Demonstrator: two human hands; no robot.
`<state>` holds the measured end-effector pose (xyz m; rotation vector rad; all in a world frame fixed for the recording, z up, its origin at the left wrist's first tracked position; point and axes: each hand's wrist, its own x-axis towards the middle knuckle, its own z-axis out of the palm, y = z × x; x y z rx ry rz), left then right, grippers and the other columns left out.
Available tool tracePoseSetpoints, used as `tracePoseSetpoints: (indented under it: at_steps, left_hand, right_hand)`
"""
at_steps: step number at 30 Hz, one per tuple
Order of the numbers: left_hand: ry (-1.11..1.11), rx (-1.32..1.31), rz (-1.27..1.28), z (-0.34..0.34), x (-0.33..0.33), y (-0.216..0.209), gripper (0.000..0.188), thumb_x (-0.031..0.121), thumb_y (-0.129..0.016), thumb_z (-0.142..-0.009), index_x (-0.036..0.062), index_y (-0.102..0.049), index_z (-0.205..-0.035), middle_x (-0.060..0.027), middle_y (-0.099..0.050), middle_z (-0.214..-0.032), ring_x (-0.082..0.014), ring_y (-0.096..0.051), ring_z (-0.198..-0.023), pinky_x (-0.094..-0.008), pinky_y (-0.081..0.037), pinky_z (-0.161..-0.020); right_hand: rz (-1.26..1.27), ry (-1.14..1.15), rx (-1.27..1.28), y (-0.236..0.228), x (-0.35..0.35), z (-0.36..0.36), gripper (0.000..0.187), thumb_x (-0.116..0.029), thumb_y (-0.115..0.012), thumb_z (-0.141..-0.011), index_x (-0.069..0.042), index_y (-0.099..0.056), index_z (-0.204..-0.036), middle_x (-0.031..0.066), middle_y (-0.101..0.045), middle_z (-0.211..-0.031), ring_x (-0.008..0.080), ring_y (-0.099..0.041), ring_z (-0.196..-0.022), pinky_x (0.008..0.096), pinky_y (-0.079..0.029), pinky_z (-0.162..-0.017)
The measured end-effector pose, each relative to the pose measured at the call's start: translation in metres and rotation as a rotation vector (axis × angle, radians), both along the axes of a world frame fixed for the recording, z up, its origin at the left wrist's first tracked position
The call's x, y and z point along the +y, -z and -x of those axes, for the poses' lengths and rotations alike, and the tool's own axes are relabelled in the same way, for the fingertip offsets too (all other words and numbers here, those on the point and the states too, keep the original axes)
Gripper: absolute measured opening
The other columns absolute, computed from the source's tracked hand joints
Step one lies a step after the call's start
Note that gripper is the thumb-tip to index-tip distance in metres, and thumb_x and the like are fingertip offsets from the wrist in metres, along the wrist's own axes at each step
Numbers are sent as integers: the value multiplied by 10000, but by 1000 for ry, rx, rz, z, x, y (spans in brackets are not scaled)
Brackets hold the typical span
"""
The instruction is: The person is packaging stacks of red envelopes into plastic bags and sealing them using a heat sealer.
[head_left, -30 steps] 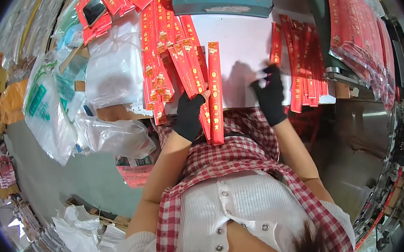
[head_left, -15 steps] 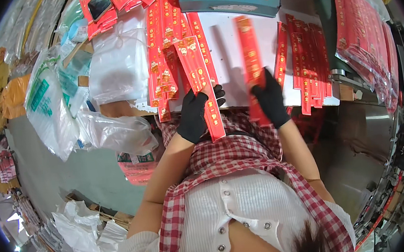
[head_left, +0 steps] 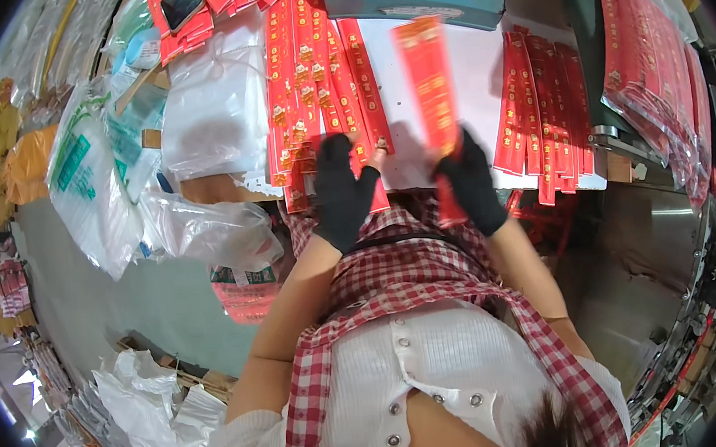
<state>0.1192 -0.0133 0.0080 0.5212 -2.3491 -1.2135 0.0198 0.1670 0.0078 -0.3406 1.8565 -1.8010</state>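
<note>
My right hand, in a black glove with bare fingertips, is closed round the lower part of a long red strip with gold print. That strip stands up from the hand and is blurred by motion. My left hand, gloved the same way, is at the near end of the left pile of red strips. Its thumb and fingers close on one strip, whose lower end sticks out beside the palm. A second group of red strips lies fanned on the table's right side.
A green machine stands at the table's far side. Clear plastic bags lie left of the piles. A phone rests on red packets at the far left. Wrapped red strips are at the right, beyond a dark metal edge.
My left hand's strip, held in front of the pile before, now lines up with the pile. My right hand's strip has shifted slightly left. The right group's leftmost strip now lies closer to the others.
</note>
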Motion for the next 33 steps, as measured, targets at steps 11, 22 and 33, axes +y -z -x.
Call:
tracePoseSetpoints:
  at_steps: [11, 22, 33]
  left_hand:
    - [-82, -715, 461, 43, -49, -3, 614, 416, -743, -731, -7, -485, -1092, -243, -604, -1012, -409, -627, -937, -509, -510, -779]
    - [-70, -830, 414, 30, -63, 10, 451, 344, -679, -760, 1, -554, -1025, -249, -642, -990, -409, -629, -950, -504, -507, -798]
    - [60, -311, -870, -50, -71, 17, 327, 218, -561, -895, 3, -587, -1141, -1, -579, -902, -92, -523, -785, -269, -450, -695]
  right_hand:
    - [-665, -87, 886, 12, -105, 62, 486, -251, -759, -708, -52, -542, -1095, 173, -579, -1037, 363, -558, -993, 466, -480, -802]
    - [-930, -98, 737, 16, -168, 90, 474, -339, -755, -711, -54, -584, -1048, 170, -604, -1033, 344, -601, -985, 458, -527, -785]
    - [-914, -59, 970, 18, -68, 49, 368, -217, -711, -718, -52, -546, -1003, 153, -579, -930, 338, -593, -894, 444, -531, -694]
